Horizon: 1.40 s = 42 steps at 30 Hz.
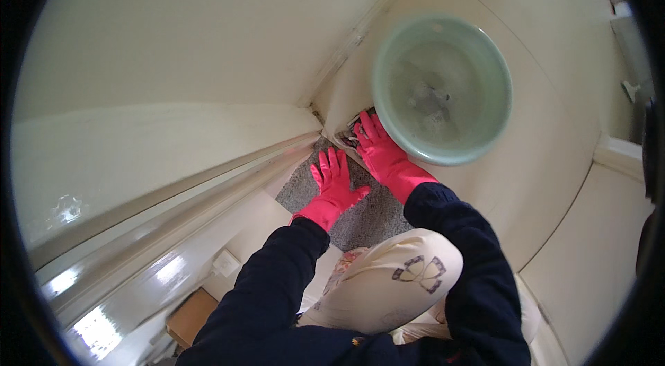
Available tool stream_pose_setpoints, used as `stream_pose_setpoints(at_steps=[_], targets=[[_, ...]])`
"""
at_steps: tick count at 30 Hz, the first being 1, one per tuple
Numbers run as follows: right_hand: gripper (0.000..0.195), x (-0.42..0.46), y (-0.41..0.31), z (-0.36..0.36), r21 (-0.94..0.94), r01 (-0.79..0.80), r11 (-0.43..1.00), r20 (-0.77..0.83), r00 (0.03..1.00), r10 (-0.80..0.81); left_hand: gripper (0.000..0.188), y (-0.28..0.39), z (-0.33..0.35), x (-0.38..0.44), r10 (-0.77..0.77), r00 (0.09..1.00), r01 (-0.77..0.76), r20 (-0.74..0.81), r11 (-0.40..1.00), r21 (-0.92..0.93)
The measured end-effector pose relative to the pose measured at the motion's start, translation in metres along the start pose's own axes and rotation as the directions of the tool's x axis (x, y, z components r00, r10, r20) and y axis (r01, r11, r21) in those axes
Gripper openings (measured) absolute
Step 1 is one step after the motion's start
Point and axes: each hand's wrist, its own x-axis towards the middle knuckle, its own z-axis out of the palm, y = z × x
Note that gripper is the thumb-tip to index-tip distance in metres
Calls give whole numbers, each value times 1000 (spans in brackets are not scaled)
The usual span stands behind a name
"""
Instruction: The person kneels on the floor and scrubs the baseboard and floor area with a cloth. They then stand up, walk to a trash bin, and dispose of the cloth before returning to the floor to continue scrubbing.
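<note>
My left hand (335, 186), in a pink rubber glove, lies on a grey textured mat (374, 218) with its fingers spread and nothing in them. Just beyond the mat's edge, my right hand (382, 153), gloved in the same pink, presses a dark patterned cloth (346, 139) against the pale floor. Most of that cloth is hidden beneath the fingers. A light green plastic basin (496, 90) stands right beside my right hand. Cloudy water (431, 69) fills part of it, with a greyish patch that I cannot make out.
A pale wall or panel (208, 43) rises at the left, with dirty marks along its base (343, 51). It meets a door frame (171, 194) near my hands. My raised knee (431, 257) is close behind them. A brown cardboard box (192, 316) sits at the lower left.
</note>
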Motion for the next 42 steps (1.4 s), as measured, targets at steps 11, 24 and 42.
stream_pose_setpoints(at_steps=[11, 24, 42], targets=[[43, 135, 1, 35, -46, -409, 912, -374, 853, 363, 119, 7, -21, 3, -60, 983, 49, 173, 996, 71], [46, 81, -17, 14, -123, 204, 971, 93, 977, -193, 121, -13, 3, -3, 24, 997, -26, -76, 999, -37], [46, 69, -23, 16, -87, 174, 981, -108, 977, -182, 121, -7, -6, -7, 10, 1000, -11, -21, 1000, -25]])
